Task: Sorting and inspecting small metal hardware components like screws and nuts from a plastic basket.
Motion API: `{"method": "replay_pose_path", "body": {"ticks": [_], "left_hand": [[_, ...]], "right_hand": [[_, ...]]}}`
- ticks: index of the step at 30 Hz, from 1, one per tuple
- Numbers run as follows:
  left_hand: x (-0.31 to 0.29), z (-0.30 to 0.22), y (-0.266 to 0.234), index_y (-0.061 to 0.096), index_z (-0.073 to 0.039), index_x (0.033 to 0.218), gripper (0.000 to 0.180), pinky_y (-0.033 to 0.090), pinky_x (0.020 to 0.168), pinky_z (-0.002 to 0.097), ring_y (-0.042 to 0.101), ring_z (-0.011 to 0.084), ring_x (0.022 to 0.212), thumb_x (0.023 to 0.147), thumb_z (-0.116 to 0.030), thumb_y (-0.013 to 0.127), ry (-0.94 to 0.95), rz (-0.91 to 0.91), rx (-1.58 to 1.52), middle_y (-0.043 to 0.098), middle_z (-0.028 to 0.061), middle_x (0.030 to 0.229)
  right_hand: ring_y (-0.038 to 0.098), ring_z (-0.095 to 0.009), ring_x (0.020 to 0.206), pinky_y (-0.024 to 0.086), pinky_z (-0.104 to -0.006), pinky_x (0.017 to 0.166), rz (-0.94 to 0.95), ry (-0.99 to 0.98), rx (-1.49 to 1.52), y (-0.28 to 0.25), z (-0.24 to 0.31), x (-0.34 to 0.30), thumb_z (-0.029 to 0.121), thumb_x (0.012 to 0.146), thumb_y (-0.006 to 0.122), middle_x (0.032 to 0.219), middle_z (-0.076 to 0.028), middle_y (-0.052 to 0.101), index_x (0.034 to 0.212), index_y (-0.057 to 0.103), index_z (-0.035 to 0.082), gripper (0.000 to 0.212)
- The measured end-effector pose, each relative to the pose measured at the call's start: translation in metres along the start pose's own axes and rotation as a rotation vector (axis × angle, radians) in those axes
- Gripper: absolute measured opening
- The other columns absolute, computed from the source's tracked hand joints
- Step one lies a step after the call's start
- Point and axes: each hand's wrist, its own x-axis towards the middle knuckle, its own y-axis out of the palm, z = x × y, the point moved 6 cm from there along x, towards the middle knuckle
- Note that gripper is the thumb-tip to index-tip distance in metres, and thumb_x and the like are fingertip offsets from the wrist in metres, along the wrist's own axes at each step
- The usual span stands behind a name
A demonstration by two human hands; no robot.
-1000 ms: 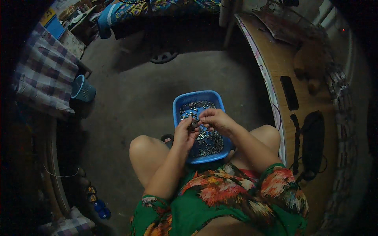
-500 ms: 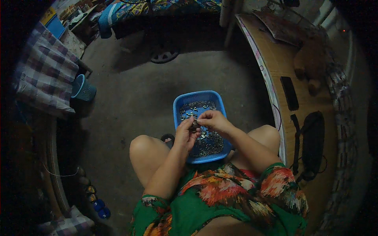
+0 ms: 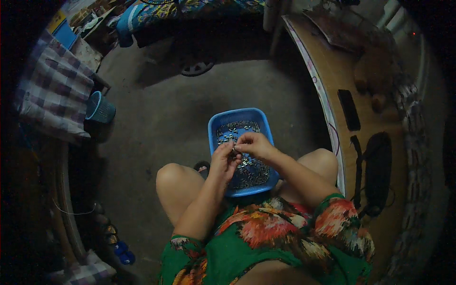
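Note:
A blue plastic basket (image 3: 212, 124) sits between my knees, with many small shiny metal pieces (image 3: 247, 167) spread over its bottom. Above its middle my two hands meet, fingertips almost touching. My left hand (image 3: 224, 160) is curled, its thumb and fingers pinched around a small metal piece (image 3: 234, 149). From the right, my right hand (image 3: 254, 145) pinches at the same spot with thumb and forefinger. The piece is too small and too covered by fingers to show its exact kind.
To the right stands a wooden bench (image 3: 327, 61) bearing a black phone (image 3: 349, 109) and a black bag (image 3: 378, 166). A blue-green bin (image 3: 102, 109) is on the left by a checked cloth (image 3: 57, 90). A fan base (image 3: 197, 68) rests on the far floor.
Both hands stay over the basket in nearly the same pose. The fingertips have shifted slightly around the small piece, and the right hand sits a touch further left.

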Motion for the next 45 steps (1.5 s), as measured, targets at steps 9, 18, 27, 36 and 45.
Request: {"method": "replay_pose_path", "body": {"ticks": [9, 18, 27, 36, 45], "left_hand": [[0.0, -0.006, 0.006, 0.05, -0.004, 0.085, 0.019, 0.036, 0.041, 0.0221, 0.046, 0.0128, 0.051, 0.084, -0.023, 0.049, 0.031, 0.028, -0.139, 0.054, 0.0078, 0.071], [0.001, -0.006, -0.002, 0.048, -0.004, 0.085, 0.019, 0.034, 0.043, 0.0226, 0.044, 0.0138, 0.053, 0.085, -0.023, 0.046, 0.013, 0.037, -0.163, 0.053, 0.0094, 0.072], [0.007, 0.001, -0.012, 0.047, -0.004, 0.087, 0.018, 0.036, 0.046, 0.0235, 0.046, 0.0146, 0.056, 0.085, -0.023, 0.047, 0.015, -0.024, -0.142, 0.053, 0.0102, 0.073], [0.008, 0.003, -0.008, 0.048, -0.004, 0.087, 0.017, 0.039, 0.044, 0.0234, 0.049, 0.0153, 0.054, 0.084, -0.021, 0.049, 0.014, 0.007, -0.128, 0.053, 0.0097, 0.073], [0.006, 0.003, -0.01, 0.049, -0.005, 0.084, 0.018, 0.04, 0.045, 0.0227, 0.049, 0.0148, 0.054, 0.084, -0.023, 0.05, 0.008, -0.03, -0.07, 0.054, 0.008, 0.073]], "right_hand": [[0.044, -0.006, 0.057, 0.035, -0.0193, 0.047, 0.002, 0.413, 0.229, -0.004, -0.001, -0.011, 0.018, 0.08, 0.055, 0.076, -0.001, 0.054, 0.095, 0.051, 0.004, 0.021], [0.042, -0.006, 0.051, 0.032, -0.0184, 0.04, -0.055, 0.302, 0.228, -0.008, 0.007, -0.009, 0.018, 0.083, 0.05, 0.072, -0.001, 0.052, 0.1, 0.049, 0.004, 0.022], [0.044, -0.005, 0.058, 0.035, -0.0178, 0.045, 0.002, 0.301, 0.295, -0.005, 0.004, -0.005, 0.015, 0.083, 0.05, 0.072, -0.001, 0.052, 0.093, 0.054, 0.003, 0.016], [0.046, -0.006, 0.058, 0.037, -0.0182, 0.046, 0.027, 0.253, 0.344, -0.008, 0.006, -0.004, 0.012, 0.081, 0.053, 0.074, -0.004, 0.056, 0.093, 0.053, 0.002, 0.016], [0.046, -0.006, 0.055, 0.036, -0.0178, 0.045, -0.006, 0.296, 0.193, -0.003, 0.005, -0.005, 0.011, 0.077, 0.058, 0.069, 0.001, 0.054, 0.089, 0.057, 0.004, 0.013]]}}
